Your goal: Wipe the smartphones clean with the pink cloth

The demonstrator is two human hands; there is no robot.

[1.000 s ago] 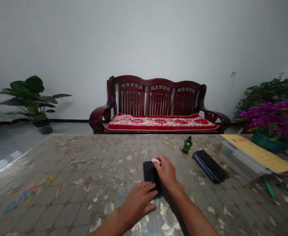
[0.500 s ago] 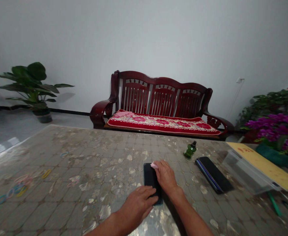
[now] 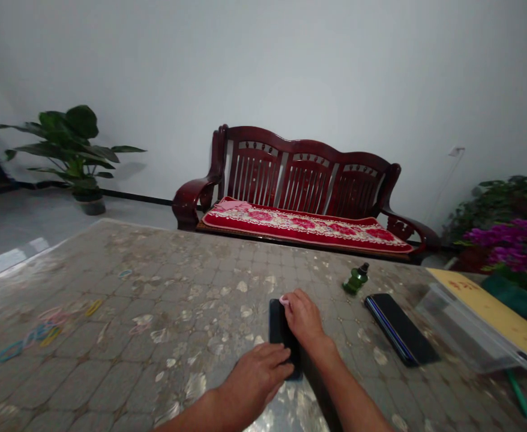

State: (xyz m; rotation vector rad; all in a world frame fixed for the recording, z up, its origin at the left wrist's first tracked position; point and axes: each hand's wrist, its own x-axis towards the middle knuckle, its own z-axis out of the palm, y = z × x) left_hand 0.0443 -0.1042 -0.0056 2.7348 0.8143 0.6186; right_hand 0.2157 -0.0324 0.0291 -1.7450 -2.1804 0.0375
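Observation:
A black smartphone (image 3: 278, 327) lies screen up on the table, its long side pointing away from me. My left hand (image 3: 261, 372) holds its lower part, with fingers laid across the screen. Over the upper right part of the same phone is my right hand (image 3: 303, 318), fingers bent and closed on a small pink cloth (image 3: 284, 300). Only a bit of that cloth shows at the fingertips, against the screen. To the right lie a second dark phone (image 3: 401, 329) and a small green bottle (image 3: 356, 279) with a black cap.
Several coloured rubber bands (image 3: 42, 330) lie on the left of the patterned table cover (image 3: 200, 264). On the right are a clear plastic box (image 3: 466, 330), a yellow board (image 3: 493, 309) and purple flowers (image 3: 515, 243). Behind the table stands a red wooden bench (image 3: 299, 162); a potted plant (image 3: 81, 156) is at left.
The whole scene has shifted slightly to the right in view as the camera turned. Both hands stay on the phone; the right hand with the pink cloth has barely moved over it.

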